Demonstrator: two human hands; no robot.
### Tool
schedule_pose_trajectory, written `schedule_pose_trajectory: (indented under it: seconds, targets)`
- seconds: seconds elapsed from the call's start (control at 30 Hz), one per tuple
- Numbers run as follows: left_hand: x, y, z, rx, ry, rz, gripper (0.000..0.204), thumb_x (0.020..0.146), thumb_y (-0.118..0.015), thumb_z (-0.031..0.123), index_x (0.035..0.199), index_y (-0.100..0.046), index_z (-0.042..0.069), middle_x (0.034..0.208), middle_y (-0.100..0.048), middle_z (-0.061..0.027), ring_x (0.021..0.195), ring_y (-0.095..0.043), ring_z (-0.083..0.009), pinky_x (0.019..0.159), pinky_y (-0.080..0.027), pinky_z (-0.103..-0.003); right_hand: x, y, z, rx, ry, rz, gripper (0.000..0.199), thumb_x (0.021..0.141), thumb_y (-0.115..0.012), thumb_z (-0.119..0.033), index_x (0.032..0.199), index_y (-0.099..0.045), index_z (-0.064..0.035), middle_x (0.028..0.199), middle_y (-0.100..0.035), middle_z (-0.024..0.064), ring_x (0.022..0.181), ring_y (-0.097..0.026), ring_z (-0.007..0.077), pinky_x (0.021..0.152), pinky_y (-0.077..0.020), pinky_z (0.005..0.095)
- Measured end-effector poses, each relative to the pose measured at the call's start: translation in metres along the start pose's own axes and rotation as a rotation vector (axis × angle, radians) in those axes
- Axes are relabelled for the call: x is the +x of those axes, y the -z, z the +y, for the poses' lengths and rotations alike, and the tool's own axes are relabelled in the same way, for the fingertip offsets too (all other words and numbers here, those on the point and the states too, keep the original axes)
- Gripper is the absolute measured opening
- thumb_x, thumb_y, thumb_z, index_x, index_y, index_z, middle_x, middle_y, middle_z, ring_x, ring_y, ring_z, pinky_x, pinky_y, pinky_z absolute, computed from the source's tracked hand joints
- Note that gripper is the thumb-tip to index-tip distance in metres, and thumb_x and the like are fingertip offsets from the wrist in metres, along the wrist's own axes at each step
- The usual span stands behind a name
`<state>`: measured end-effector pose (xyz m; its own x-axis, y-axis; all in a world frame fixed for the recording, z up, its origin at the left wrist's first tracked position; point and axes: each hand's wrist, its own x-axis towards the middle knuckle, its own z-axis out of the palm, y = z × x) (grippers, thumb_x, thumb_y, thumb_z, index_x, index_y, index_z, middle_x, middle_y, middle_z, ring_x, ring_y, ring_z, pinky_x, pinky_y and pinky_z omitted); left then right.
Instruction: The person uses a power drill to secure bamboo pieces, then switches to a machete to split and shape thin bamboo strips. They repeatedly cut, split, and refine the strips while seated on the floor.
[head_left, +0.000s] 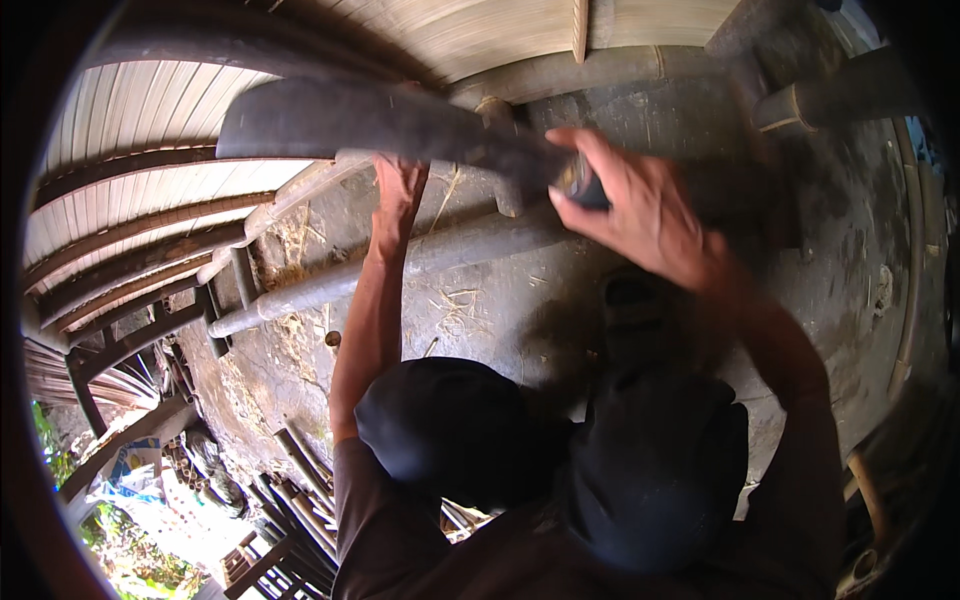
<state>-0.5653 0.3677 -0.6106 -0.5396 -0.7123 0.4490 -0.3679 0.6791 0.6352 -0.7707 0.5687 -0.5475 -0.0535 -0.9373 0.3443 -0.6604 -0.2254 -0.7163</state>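
My right hand [640, 205] grips the dark handle of a broad-bladed machete [345, 120]. The blade points left, raised across the upper middle of the view and blurred by motion. Behind it is my left hand [400, 182], reaching up from below. The blade covers most of its fingers, so what they hold, if anything, does not show. A thick dark pole [200, 45] runs from the upper left toward that hand. Beneath the blade, a grey bamboo pole [440, 250] lies slantwise just above the floor, beyond my knees.
Slatted bamboo panels [150, 115] on dark bars rise at the left and far side. Straw-like scraps [460, 305] litter the grey floor [560, 285]. Cut bamboo lengths [300, 500] are piled at the lower left. Another bamboo pole [850, 95] stands out at the upper right.
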Motion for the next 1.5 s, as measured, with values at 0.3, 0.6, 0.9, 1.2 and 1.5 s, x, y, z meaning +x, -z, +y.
schedule_pose_trajectory:
  seconds: [0.3, 0.6, 0.9, 1.2, 1.5]
  targets:
    - [-0.006, 0.0, -0.003, 0.167, 0.072, 0.097, 0.009, 0.092, -0.049, 0.006, 0.092, -0.054, 0.0, 0.072, -0.054, -0.0195, 0.059, -0.045, -0.0312, 0.057, -0.041, -0.039, 0.062, 0.024, 0.001, -0.295, 0.222, -0.037, 0.031, 0.08, -0.07, -0.023, 0.094, -0.05, -0.0043, 0.067, -0.061, 0.0115, 0.055, -0.063, 0.0279, 0.047, -0.0495, 0.0396]
    - [-0.005, -0.017, -0.001, -0.029, 0.064, 0.186, 0.011, 0.097, -0.045, 0.01, 0.1, -0.051, 0.001, 0.077, -0.059, -0.015, 0.069, -0.055, -0.0211, 0.066, -0.046, -0.032, 0.088, 0.042, -0.014, -0.146, 0.2, -0.131, 0.039, 0.075, -0.073, -0.026, 0.098, -0.049, -0.0052, 0.066, -0.061, 0.0153, 0.057, -0.064, 0.0312, 0.049, -0.0494, 0.043]
    - [-0.009, -0.01, -0.011, 0.071, 0.15, 0.159, 0.017, 0.097, -0.046, 0.016, 0.102, -0.055, 0.002, 0.079, -0.062, -0.0158, 0.068, -0.055, -0.0279, 0.068, -0.047, -0.035, 0.092, 0.045, -0.029, -0.115, 0.196, -0.087, 0.033, 0.077, -0.068, -0.026, 0.092, -0.051, -0.0018, 0.064, -0.06, 0.0165, 0.057, -0.064, 0.0317, 0.05, -0.049, 0.0443]
    - [-0.004, -0.015, 0.007, 0.034, 0.162, 0.204, 0.023, 0.099, -0.045, 0.017, 0.096, -0.058, -0.001, 0.077, -0.059, -0.019, 0.069, -0.057, -0.027, 0.064, -0.045, -0.038, 0.1, 0.047, -0.031, -0.315, 0.252, -0.203, 0.031, 0.082, -0.063, -0.026, 0.088, -0.053, 0.0026, 0.059, -0.059, 0.0144, 0.05, -0.06, 0.0288, 0.045, -0.0495, 0.0419]
    - [-0.008, -0.014, -0.004, 0.061, 0.18, 0.158, 0.019, 0.1, -0.042, 0.019, 0.1, -0.055, 0.004, 0.076, -0.062, -0.0127, 0.065, -0.056, -0.0205, 0.066, -0.046, -0.032, 0.107, 0.049, -0.035, -0.329, 0.26, -0.193, 0.027, 0.077, -0.069, -0.026, 0.087, -0.056, -0.0051, 0.063, -0.06, 0.0153, 0.051, -0.06, 0.0298, 0.045, -0.0489, 0.0412]
